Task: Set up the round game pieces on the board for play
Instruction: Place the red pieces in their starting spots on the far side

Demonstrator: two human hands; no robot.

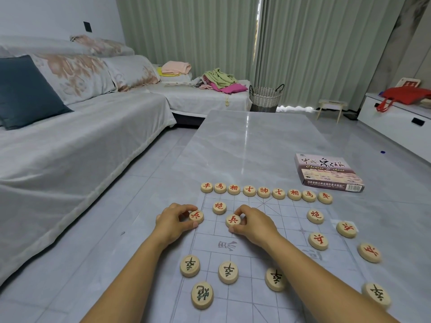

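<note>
On the glossy, marble-patterned grey table, a thin, see-through plastic board printed with a faint grid lies flat. Nine pale wooden red-lettered discs line its far edge. The left hand pinches a round red-marked piece between thumb and curled fingers at the board's left edge. The right hand pinches a second red-marked piece near it, on the grid. Thick black-lettered discs lie nearer, and a flat cardboard box rests at the far right.
</note>
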